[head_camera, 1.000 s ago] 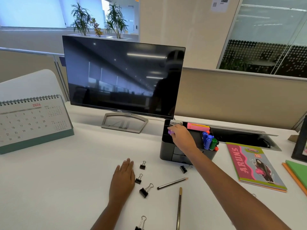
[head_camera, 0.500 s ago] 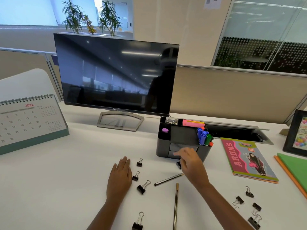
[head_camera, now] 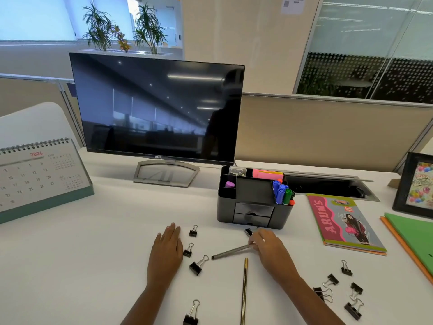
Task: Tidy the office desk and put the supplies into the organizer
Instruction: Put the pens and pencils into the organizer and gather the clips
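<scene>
A black desk organizer (head_camera: 225, 211) stands on the white desk, holding blue and green markers (head_camera: 281, 193), pink sticky notes (head_camera: 268, 174) and a purple eraser (head_camera: 229, 184). My right hand (head_camera: 269, 248) pinches the right end of a grey pencil (head_camera: 230, 252) lying in front of the organizer. A gold pencil (head_camera: 244, 290) lies below it. My left hand (head_camera: 166, 249) rests flat on the desk. Several black binder clips (head_camera: 198, 265) lie between my hands, and one more clip (head_camera: 248, 231) sits just above my right fingers.
A monitor (head_camera: 157, 109) stands behind, a desk calendar (head_camera: 39, 174) at the left. A pink book (head_camera: 344, 224), green and orange folders (head_camera: 414, 240) and a picture frame (head_camera: 414, 184) lie to the right. More binder clips (head_camera: 339, 289) are scattered at lower right.
My right hand left the purple eraser in the organizer's left compartment, came down to the desk and took hold of the grey pencil. My left hand stayed flat.
</scene>
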